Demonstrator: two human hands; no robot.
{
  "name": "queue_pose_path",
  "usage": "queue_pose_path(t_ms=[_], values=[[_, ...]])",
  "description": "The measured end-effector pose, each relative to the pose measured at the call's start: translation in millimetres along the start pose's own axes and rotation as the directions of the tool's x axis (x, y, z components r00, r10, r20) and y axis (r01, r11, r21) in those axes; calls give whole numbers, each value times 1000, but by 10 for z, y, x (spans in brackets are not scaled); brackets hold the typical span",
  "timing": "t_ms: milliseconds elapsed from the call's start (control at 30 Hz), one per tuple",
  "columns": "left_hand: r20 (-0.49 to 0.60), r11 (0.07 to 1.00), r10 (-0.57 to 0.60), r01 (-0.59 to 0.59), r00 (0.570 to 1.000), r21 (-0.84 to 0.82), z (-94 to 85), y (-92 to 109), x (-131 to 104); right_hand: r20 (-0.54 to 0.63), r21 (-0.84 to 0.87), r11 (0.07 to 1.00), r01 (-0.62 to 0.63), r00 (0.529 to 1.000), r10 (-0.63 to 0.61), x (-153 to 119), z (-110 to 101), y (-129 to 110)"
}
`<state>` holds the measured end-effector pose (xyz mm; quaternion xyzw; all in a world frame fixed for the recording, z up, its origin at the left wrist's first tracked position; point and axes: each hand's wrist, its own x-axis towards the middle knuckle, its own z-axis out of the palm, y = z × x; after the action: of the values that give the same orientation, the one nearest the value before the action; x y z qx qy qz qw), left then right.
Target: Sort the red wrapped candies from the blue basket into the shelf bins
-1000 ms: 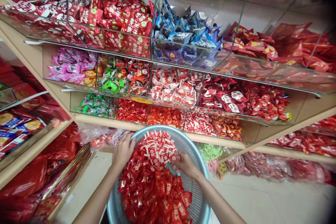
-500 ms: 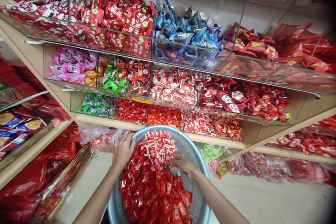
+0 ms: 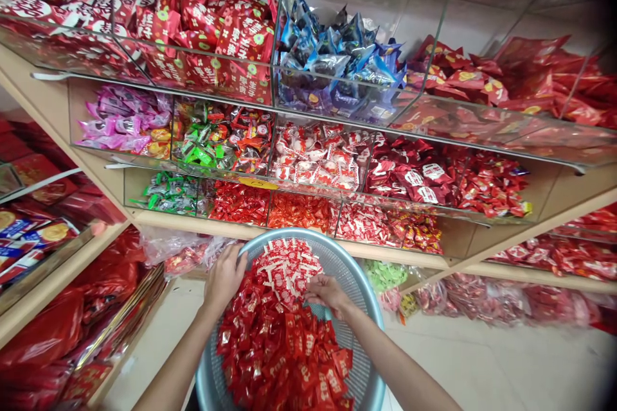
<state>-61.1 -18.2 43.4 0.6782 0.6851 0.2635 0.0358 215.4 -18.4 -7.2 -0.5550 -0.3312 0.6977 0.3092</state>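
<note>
A round blue-grey plastic basket (image 3: 376, 308) with perforated walls stands in front of me. In its upper part lies a heap of small red-and-white wrapped candies (image 3: 288, 268). Larger shiny red wrapped candies (image 3: 284, 359) fill the lower part. My left hand (image 3: 227, 277) is closed over the basket's left rim, fingertips towards the inside. My right hand (image 3: 328, 295) reaches in from the right, its fingers curled together at the right edge of the red-and-white heap. Whatever is between those fingers is too small to make out.
Behind the basket rises a wooden shelf (image 3: 222, 223) with clear bins of wrapped sweets. Blue packets (image 3: 344, 54) and large red packets (image 3: 241, 38) lie in the top row. Plastic bags (image 3: 511, 302) rest under the shelf, and another rack with red packs (image 3: 43, 314) stands left.
My right hand has shifted slightly left against the red-and-white candies. My left hand stays on the rim. The view has moved a little, so the shelves sit slightly further left and higher.
</note>
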Motion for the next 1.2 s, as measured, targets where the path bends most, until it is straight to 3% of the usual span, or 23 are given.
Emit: queue_pose_path(t_ms=[167, 433, 733, 967, 1200], values=[[1, 1000, -5, 5, 1000, 0, 0, 0, 3, -11, -22, 999, -35, 999, 35, 5, 43, 25], [11, 1000, -12, 12, 1000, -14, -5, 2, 3, -140, -185, 981, -63, 990, 38, 105, 128, 129], [7, 1000, -21, 21, 1000, 1, 6, -4, 1, -174, -94, 995, -31, 985, 14, 113, 258, 126], [-6, 1000, -11, 11, 1000, 2, -4, -6, 11, -191, -94, 996, -10, 982, -8, 55, 185, 129], [-5, 1000, 4, -4, 1000, -17, 9, -23, 20, -118, -150, 987, 58, 990, -76, -165, 87, 40]])
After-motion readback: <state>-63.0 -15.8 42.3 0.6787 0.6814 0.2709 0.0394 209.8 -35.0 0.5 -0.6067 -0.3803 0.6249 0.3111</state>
